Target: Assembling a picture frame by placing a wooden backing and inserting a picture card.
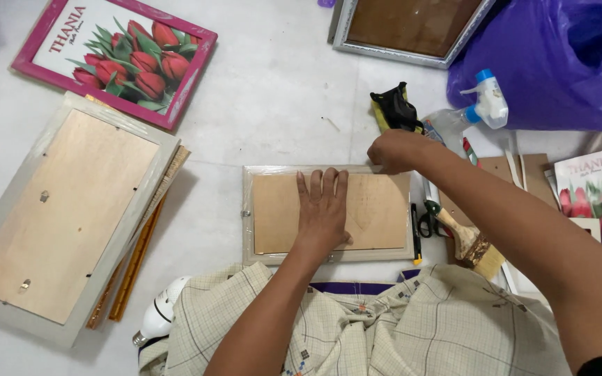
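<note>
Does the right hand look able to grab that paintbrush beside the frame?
Probably yes. The right hand rests at the frame's top right corner, and the paintbrush lies just below it, under the forearm, with nothing covering it.

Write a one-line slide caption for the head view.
Left hand pressed flat on a face-down picture frame's backing board, right hand at its top edge, paintbrush lying beside it.
</note>
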